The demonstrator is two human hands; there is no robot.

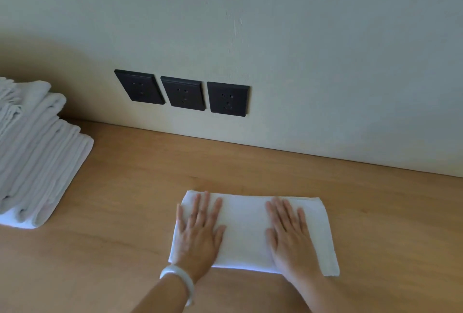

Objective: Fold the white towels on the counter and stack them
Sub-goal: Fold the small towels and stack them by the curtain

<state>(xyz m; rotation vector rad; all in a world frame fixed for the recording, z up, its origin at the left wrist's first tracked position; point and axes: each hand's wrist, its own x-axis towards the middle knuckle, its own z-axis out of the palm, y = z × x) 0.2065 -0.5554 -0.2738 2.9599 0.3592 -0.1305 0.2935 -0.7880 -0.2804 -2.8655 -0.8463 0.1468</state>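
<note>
your wooden counter (130, 212) runs warm and bare-grained up to a pale wall (300, 37), where three black sockets (184, 93) sit in a row just above the counter line. your folded white towel (246, 232) lies flat on the counter near its front edge, right of centre. your left hand (199, 231) rests flat on the towel's left part, fingers straight and spread; a pale bangle (179, 280) rings that wrist. your right hand (289, 233) presses flat on the right part, fingers straight too. well apart, at the far left, a stack of folded white towels (37, 152) leans on the counter close to the wall.
</note>
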